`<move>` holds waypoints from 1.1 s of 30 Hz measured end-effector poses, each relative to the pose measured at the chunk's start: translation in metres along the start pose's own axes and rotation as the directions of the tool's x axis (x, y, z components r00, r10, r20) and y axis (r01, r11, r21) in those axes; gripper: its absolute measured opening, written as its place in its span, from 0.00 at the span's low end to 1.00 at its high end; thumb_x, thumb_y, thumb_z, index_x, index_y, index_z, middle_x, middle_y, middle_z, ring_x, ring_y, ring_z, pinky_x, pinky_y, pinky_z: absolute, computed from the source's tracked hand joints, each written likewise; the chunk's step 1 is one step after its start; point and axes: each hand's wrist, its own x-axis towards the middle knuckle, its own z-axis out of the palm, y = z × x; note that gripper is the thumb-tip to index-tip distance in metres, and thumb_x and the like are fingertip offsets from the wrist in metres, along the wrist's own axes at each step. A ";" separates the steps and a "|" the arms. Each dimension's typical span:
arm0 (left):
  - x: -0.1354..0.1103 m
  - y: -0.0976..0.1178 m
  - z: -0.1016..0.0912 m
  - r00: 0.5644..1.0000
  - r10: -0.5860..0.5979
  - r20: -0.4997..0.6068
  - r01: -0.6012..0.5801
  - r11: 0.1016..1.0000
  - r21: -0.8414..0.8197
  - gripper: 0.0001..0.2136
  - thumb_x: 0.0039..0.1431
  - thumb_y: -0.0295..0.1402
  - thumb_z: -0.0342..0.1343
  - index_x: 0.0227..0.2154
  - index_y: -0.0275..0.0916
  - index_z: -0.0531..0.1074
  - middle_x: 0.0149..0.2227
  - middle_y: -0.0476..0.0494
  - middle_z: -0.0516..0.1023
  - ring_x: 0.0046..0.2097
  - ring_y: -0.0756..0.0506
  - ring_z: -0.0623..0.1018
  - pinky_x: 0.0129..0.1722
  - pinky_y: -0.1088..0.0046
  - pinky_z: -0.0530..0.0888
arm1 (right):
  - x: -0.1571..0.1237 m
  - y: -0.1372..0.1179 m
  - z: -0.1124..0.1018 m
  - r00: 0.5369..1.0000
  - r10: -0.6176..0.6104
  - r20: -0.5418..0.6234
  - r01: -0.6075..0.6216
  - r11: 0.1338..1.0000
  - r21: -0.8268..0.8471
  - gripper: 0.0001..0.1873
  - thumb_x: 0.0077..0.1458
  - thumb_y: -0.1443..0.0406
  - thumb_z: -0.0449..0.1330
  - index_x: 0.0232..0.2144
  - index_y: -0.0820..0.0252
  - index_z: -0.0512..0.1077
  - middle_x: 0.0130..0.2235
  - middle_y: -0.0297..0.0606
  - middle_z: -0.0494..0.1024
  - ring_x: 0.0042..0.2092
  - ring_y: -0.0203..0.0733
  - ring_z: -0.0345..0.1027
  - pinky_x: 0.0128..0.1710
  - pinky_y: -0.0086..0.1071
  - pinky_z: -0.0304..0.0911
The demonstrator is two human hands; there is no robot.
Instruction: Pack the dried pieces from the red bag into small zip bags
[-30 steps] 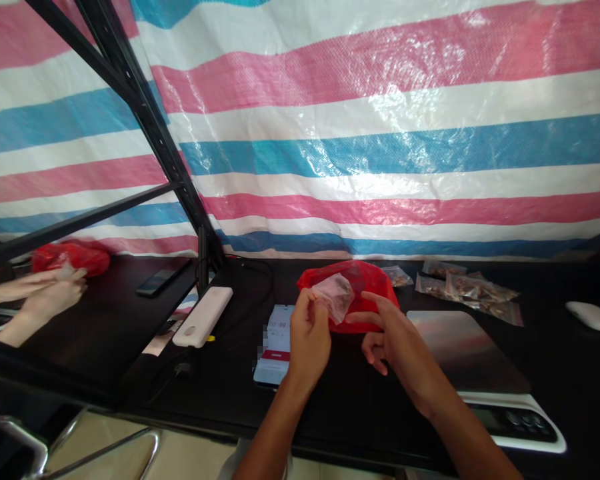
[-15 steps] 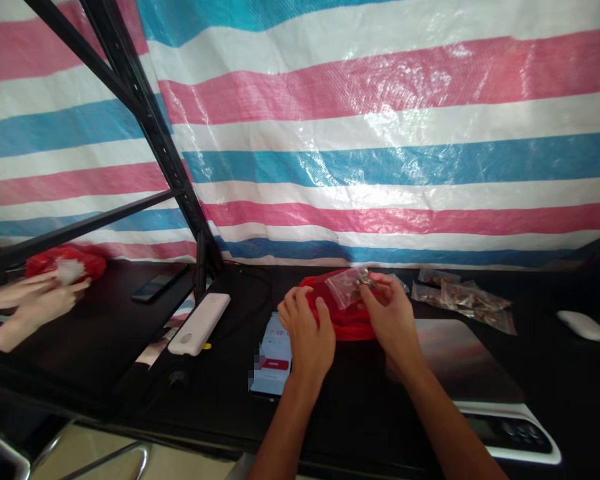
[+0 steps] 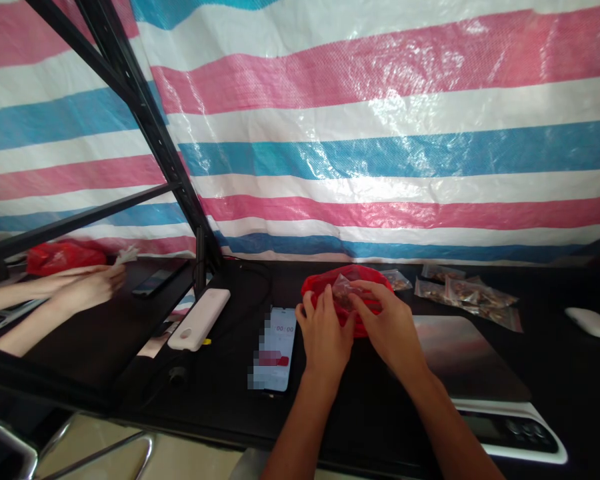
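Note:
A small clear plastic bag [image 3: 344, 288] with brownish pieces in it is between my two hands, over an opened red plastic bag [image 3: 375, 275]. My left hand [image 3: 326, 333] has its curved fingers closed on the left side of the clear bag. From the right, my right hand [image 3: 390, 327] pinches its edge between thumb and fingers. My fingers hide part of the clear bag and much of the red bag's inside.
Several filled clear bags [image 3: 475, 293] lie at the back right, and another [image 3: 397, 280] behind the red bag. A kitchen scale [image 3: 470, 360], phone [image 3: 277, 347], white power bank [image 3: 200, 320] and white mouse [image 3: 593, 323] surround my hands. At left, a co-worker's hands [image 3: 93, 287] hold something whitish.
The clear bag has come down into the red bag's opening, and my left hand has moved right to meet it. The co-worker's hands have shifted right, away from their red bag.

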 end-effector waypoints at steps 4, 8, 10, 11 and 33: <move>0.001 0.002 -0.002 0.999 0.034 -0.023 -0.034 0.999 0.002 0.22 0.65 0.35 0.58 0.60 0.36 0.69 0.54 0.32 0.81 0.65 0.25 0.64 0.60 0.37 0.59 | -0.002 -0.001 -0.005 0.997 -0.046 -0.059 0.045 0.999 -0.007 0.13 0.60 0.58 0.59 0.41 0.54 0.80 0.44 0.41 0.84 0.43 0.48 0.78 0.50 0.45 0.71; 0.003 0.004 -0.004 0.997 0.066 -0.040 -0.066 0.998 -0.003 0.19 0.65 0.34 0.58 0.57 0.38 0.72 0.56 0.34 0.80 0.67 0.25 0.63 0.61 0.38 0.58 | -0.003 -0.002 -0.004 0.994 -0.019 -0.104 0.022 0.999 0.027 0.13 0.60 0.57 0.60 0.42 0.54 0.80 0.43 0.41 0.85 0.40 0.48 0.78 0.47 0.44 0.72; 0.005 0.004 -0.005 0.997 0.068 -0.043 -0.069 0.997 -0.020 0.18 0.65 0.34 0.58 0.57 0.40 0.72 0.56 0.34 0.80 0.66 0.25 0.64 0.60 0.38 0.58 | -0.004 -0.003 -0.002 0.992 -0.020 -0.121 0.026 0.999 0.044 0.13 0.61 0.56 0.60 0.42 0.55 0.79 0.44 0.41 0.84 0.40 0.48 0.78 0.47 0.44 0.73; 0.006 0.005 -0.005 0.997 0.068 -0.046 -0.070 0.997 -0.029 0.18 0.65 0.34 0.58 0.56 0.40 0.72 0.54 0.34 0.81 0.65 0.26 0.64 0.60 0.39 0.58 | -0.004 -0.004 -0.002 0.991 -0.031 -0.130 0.038 0.998 0.048 0.13 0.61 0.56 0.60 0.42 0.54 0.79 0.44 0.41 0.84 0.41 0.48 0.78 0.47 0.44 0.73; 0.010 0.005 -0.008 0.995 0.094 -0.038 -0.096 0.995 -0.041 0.11 0.67 0.29 0.56 0.51 0.43 0.75 0.51 0.39 0.82 0.63 0.30 0.68 0.59 0.41 0.62 | -0.010 0.002 -0.006 0.978 -0.049 -0.202 0.041 0.998 -0.041 0.12 0.61 0.57 0.60 0.43 0.56 0.78 0.37 0.38 0.82 0.34 0.44 0.75 0.42 0.38 0.71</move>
